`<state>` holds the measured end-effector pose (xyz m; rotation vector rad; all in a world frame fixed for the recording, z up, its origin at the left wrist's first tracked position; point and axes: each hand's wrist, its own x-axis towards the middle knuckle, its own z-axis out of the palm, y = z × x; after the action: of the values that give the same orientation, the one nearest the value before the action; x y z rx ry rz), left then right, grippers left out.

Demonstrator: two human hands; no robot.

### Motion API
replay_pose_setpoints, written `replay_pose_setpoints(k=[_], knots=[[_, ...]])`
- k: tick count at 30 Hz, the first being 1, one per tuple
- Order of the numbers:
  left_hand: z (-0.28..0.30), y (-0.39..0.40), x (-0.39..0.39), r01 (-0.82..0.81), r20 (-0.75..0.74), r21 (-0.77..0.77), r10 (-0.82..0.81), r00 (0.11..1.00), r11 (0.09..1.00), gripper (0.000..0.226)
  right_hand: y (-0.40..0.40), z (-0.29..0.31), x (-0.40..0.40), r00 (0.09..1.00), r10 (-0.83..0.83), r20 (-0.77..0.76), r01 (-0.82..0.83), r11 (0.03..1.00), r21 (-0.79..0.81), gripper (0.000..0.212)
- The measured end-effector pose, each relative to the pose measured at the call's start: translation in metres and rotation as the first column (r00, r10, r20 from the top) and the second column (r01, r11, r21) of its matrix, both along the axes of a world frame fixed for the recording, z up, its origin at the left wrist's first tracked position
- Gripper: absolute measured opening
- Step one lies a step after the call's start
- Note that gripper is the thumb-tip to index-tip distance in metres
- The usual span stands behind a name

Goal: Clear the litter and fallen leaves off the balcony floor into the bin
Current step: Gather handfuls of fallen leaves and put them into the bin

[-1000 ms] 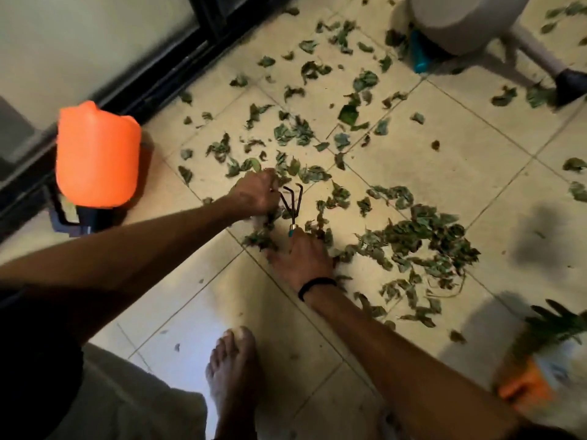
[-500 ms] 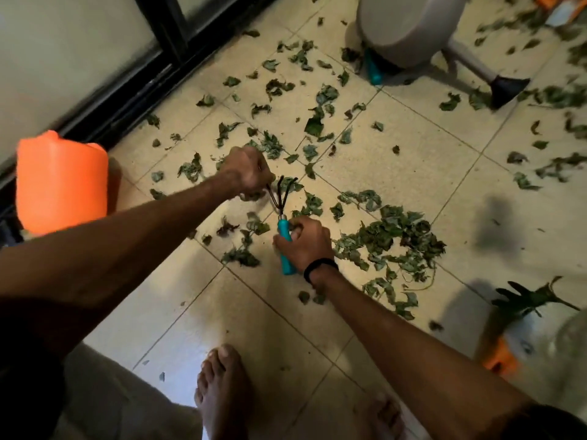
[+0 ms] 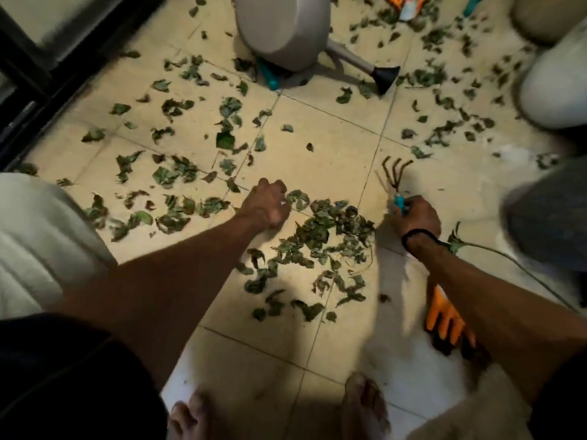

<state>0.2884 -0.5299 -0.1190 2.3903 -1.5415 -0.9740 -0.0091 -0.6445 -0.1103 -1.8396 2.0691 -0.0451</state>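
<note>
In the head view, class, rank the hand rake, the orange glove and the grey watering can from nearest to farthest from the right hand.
1. Hand rake: gripped in the right hand.
2. Orange glove: on the floor beneath the right forearm.
3. Grey watering can: far side, top of view.

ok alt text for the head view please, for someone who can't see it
Looking down, the right hand grips a small rake beside a leaf pile on the tiled floor, and the left hand rests curled at its edge. More leaves lie scattered.
</note>
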Motion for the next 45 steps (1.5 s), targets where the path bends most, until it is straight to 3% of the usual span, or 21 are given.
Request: replay_pose_setpoints(k=[3, 8, 11, 16, 19, 23, 28, 31, 34, 37, 43, 45], knots=[[-0.007, 0.002, -0.012, -0.039, 0.165, -0.059, 0.049, 0.985, 0.997, 0.049, 0.003, -0.012, -0.024, 0.996, -0.075, -0.057, 0.077, 0.996, 0.035, 0.037], [-0.016, -0.001, -0.019, -0.054, 0.105, -0.047, 0.059, 0.993, 0.997, 0.047, 0.02, -0.025, -0.024, 0.994, -0.098, -0.043, 0.096, 0.995, -0.039, 0.037], [-0.018, -0.005, -0.021, -0.042, 0.081, -0.056, 0.047, 0.996, 0.998, 0.044, 0.035, -0.024, -0.003, 0.999, 0.011, 0.035, -0.007, 0.994, -0.107, 0.038], [-0.017, -0.013, -0.027, 0.0, 0.026, -0.023, 0.0, 1.0, 1.0, 0.05, 0.046, -0.026, 0.031, 0.994, 0.076, 0.084, -0.088, 0.986, 0.144, 0.079], [-0.016, -0.016, -0.036, 0.005, -0.046, -0.027, -0.007, 0.999, 1.0, 0.058, 0.044, -0.023, 0.053, 0.977, 0.131, 0.166, -0.161, 0.969, 0.187, 0.101], [-0.014, -0.017, -0.05, 0.009, -0.215, 0.003, -0.008, 0.977, 1.0, 0.065, 0.042, -0.022, 0.079, 0.937, 0.328, 0.118, -0.348, 0.908, 0.232, 0.121], [-0.002, -0.024, -0.057, 0.031, -0.322, 0.039, -0.017, 0.946, 0.999, 0.047, 0.044, -0.024, 0.1, 0.886, 0.45, 0.111, -0.463, 0.864, 0.199, 0.095], [-0.006, -0.028, -0.058, -0.125, -0.389, 0.069, 0.142, 0.91, 0.99, 0.039, 0.048, -0.023, 0.108, 0.886, 0.453, 0.104, -0.464, 0.87, 0.168, 0.062], [-0.01, -0.029, -0.057, -0.349, -0.527, 0.12, 0.358, 0.771, 0.929, 0.035, 0.052, -0.023, 0.112, 0.889, 0.442, 0.121, -0.456, 0.881, 0.127, 0.042], [-0.007, -0.027, -0.053, -0.485, -0.624, 0.167, 0.473, 0.622, 0.858, 0.029, 0.051, -0.021, 0.112, 0.901, 0.408, 0.149, -0.424, 0.901, 0.093, 0.026], [-0.013, -0.024, -0.034, -0.645, -0.591, 0.096, 0.565, 0.576, 0.758, 0.018, 0.034, 0.012, 0.118, 0.929, 0.228, 0.292, -0.286, 0.942, 0.175, 0.02], [-0.003, -0.023, -0.033, -0.629, -0.682, 0.23, 0.584, 0.44, 0.742, 0.032, 0.032, 0.03, 0.127, 0.909, 0.25, 0.334, -0.332, 0.918, 0.216, 0.017]])
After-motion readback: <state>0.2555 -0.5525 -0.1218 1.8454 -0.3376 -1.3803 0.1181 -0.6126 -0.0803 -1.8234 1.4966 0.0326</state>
